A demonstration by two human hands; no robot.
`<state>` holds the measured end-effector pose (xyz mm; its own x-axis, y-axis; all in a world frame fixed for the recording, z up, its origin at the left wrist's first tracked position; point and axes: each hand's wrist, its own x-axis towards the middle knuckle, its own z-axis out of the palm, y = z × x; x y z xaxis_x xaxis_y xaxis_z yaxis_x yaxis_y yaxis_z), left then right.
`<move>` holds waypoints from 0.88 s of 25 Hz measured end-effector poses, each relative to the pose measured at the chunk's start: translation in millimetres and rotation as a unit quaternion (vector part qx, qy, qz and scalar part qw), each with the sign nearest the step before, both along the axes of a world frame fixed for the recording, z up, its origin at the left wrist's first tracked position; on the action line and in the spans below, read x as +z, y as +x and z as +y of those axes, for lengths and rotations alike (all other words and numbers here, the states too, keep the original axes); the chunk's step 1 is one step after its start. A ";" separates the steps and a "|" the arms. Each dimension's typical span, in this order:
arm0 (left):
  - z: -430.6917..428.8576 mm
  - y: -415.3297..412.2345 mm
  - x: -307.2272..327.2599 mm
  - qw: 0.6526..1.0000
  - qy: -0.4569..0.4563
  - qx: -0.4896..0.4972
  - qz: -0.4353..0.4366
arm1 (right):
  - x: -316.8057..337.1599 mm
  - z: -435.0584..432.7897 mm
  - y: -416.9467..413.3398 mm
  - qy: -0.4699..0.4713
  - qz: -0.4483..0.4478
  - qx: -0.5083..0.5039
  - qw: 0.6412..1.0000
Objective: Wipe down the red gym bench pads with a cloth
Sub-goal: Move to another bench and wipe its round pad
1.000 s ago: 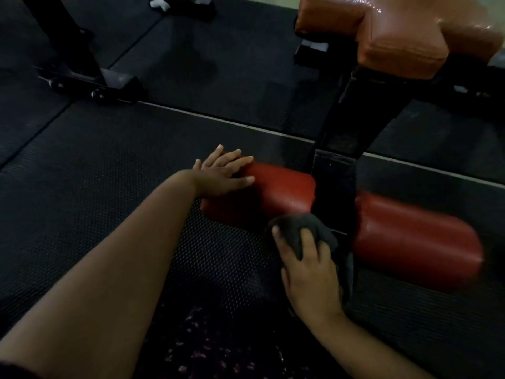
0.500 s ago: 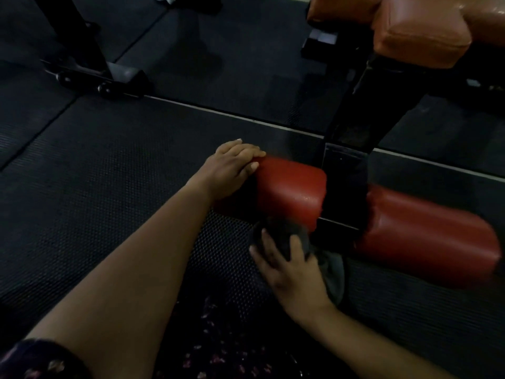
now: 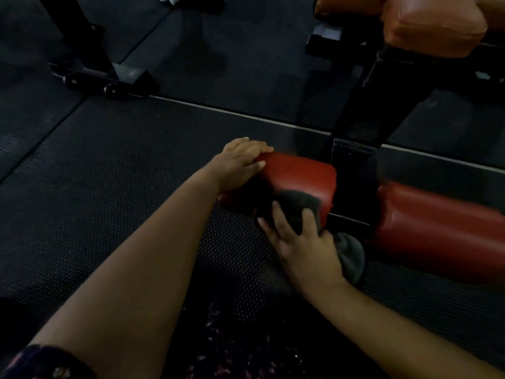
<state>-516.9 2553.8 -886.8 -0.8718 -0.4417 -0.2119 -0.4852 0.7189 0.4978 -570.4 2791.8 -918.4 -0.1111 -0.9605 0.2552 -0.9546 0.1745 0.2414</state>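
Pad edge: the left hand (image 3: 240, 162) is curling its fingers over the outer end of the short red vinyl roller pad (image 3: 297, 175), gripping it.
Cloth: the right hand (image 3: 303, 242) is pressing the dark grey cloth (image 3: 299, 205) against that pad's near face with fingers spread and fairly straight. A loose tail is bunching out beneath the palm.
Open room: the ribbed black rubber floor mat (image 3: 109, 187) is stretching leftward from the pad's outer end.
Obstruction: the black steel upright post (image 3: 352, 170) is standing against the pad's inner end, parting it from the second red roller pad (image 3: 437, 228).
Surroundings: the orange-red padded seat (image 3: 431, 26) is overhanging at upper right, and the black machine foot (image 3: 109, 75) is sitting well apart at upper left.
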 end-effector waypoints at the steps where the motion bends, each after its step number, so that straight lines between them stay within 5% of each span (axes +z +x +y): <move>1: 2.1 -0.7 3.0 1.000 0.000 0.002 0.005 | 1.9 5.1 5.3 0.002 -0.002 -0.001 1.000; 8: 26.4 20.9 -6.1 0.984 -0.080 0.041 0.153 | -30.5 -65.9 44.0 0.076 0.121 0.077 0.987; 12: 32.1 20.1 -9.2 0.958 -0.234 0.036 0.162 | -46.5 -24.8 4.9 0.064 0.157 0.107 0.980; 16: 35.9 25.8 -21.6 0.888 -0.383 -0.079 0.244 | -30.5 51.2 -44.8 0.065 0.017 0.100 0.993; 19: 36.6 14.0 -22.3 0.870 -0.388 -0.119 0.279 | 4.6 74.2 -73.2 -0.070 -0.195 0.053 0.977; 22: 41.3 -0.1 -26.7 0.858 -0.402 -0.155 0.279 | 26.2 49.6 -87.9 -0.246 -0.458 -0.138 0.843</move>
<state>-517.0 2595.2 -913.6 -0.8406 0.0211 0.5413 -0.0565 0.9904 -0.1264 -658.3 2841.4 -892.2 -0.6801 -0.6685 0.3010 -0.6072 0.2835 -0.7423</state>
